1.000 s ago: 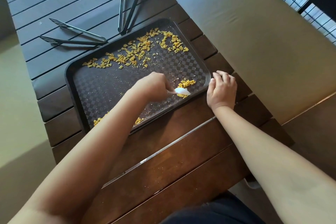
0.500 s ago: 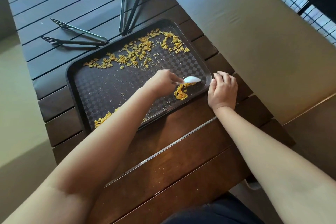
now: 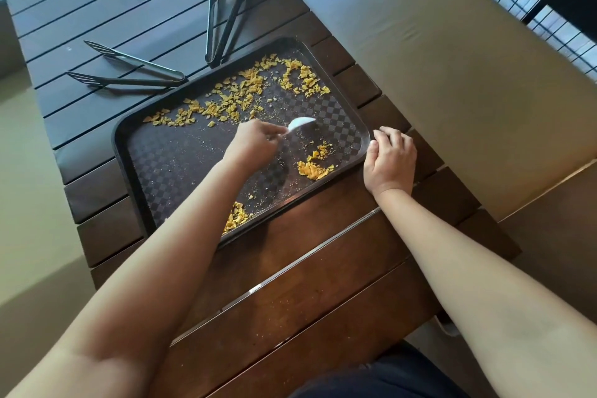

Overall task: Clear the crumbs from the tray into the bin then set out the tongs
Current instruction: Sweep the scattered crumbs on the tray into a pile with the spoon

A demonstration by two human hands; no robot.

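Note:
A dark checkered tray (image 3: 168, 168) lies on the slatted wooden table. Yellow crumbs (image 3: 232, 100) spread in a band along its far side. A small heap of crumbs (image 3: 315, 165) sits near the right front corner, and another heap (image 3: 237, 218) lies at the front edge beside my left forearm. My left hand (image 3: 255, 142) is over the tray's middle, shut on a small white spoon (image 3: 300, 123) whose bowl points right. My right hand (image 3: 391, 158) rests on the tray's right rim, fingers curled on the edge. Two black tongs (image 3: 129, 69) (image 3: 226, 16) lie beyond the tray.
The dark table (image 3: 307, 268) runs away from me, with fine crumbs on the near boards. A beige cushioned bench (image 3: 452, 58) lies along the right side, with a wire grille (image 3: 549, 3) behind it. No bin is in view.
My left hand has lifted the white spoon away from the right front heap and moved it back toward the tray's middle. The heap stays near the corner. My right hand has kept still.

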